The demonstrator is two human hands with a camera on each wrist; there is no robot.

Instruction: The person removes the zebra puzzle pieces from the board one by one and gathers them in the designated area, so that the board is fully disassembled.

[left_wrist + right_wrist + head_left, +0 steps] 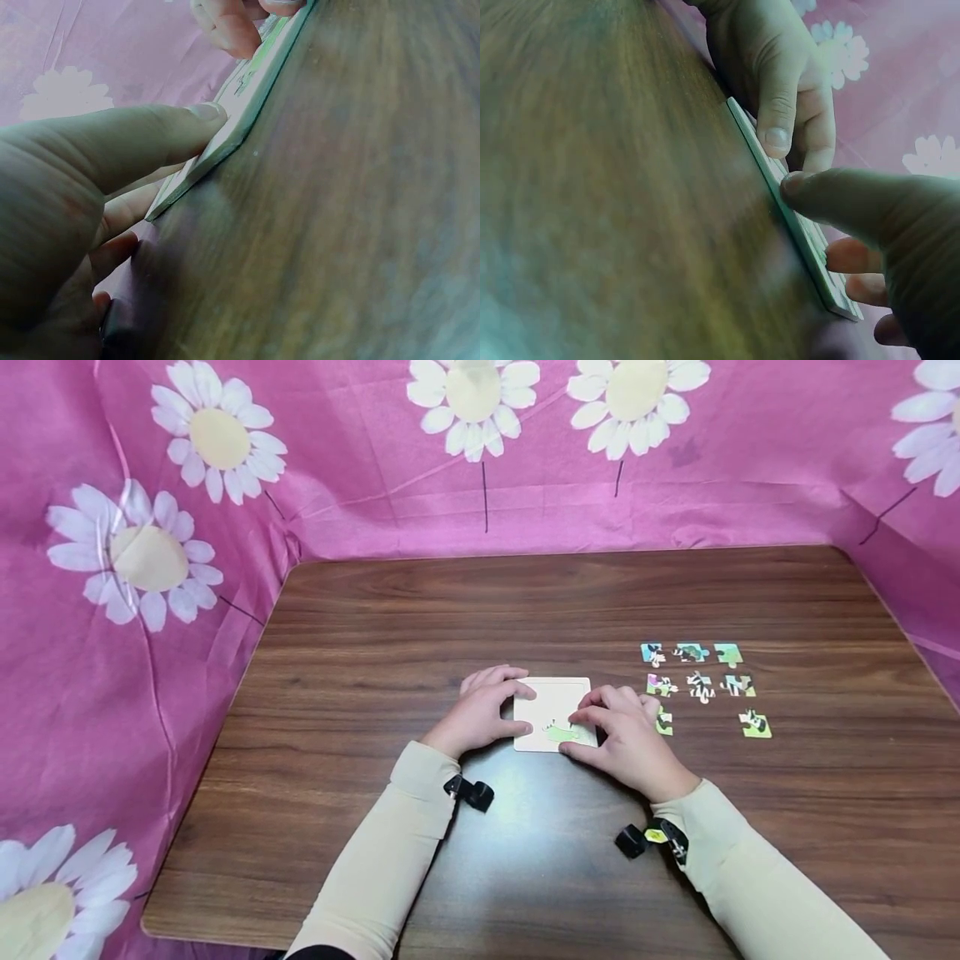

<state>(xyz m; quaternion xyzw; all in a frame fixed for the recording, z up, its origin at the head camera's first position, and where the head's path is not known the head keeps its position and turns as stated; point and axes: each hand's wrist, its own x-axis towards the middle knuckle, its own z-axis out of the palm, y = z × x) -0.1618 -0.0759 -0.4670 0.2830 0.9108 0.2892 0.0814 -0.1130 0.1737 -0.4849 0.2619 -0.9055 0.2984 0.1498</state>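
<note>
A pale square puzzle board (551, 697) lies flat on the table, with a green puzzle piece (561, 733) on its lower part. My left hand (480, 710) holds the board's left side, thumb on the near part and fingers farther back. In the left wrist view that thumb rests on the board's edge (251, 112). My right hand (633, 743) pinches at the green piece between thumb and fingers, over the board's right side. From the right wrist, its thumb touches the near rim of the board (801, 240). The fingers partly cover the piece.
Right of the board, several loose puzzle pieces (701, 687) lie in rows; my right hand partly hides one piece (664, 721). The brown wooden table (360, 635) has a pink flowered cloth (337, 452) hanging behind and beside it.
</note>
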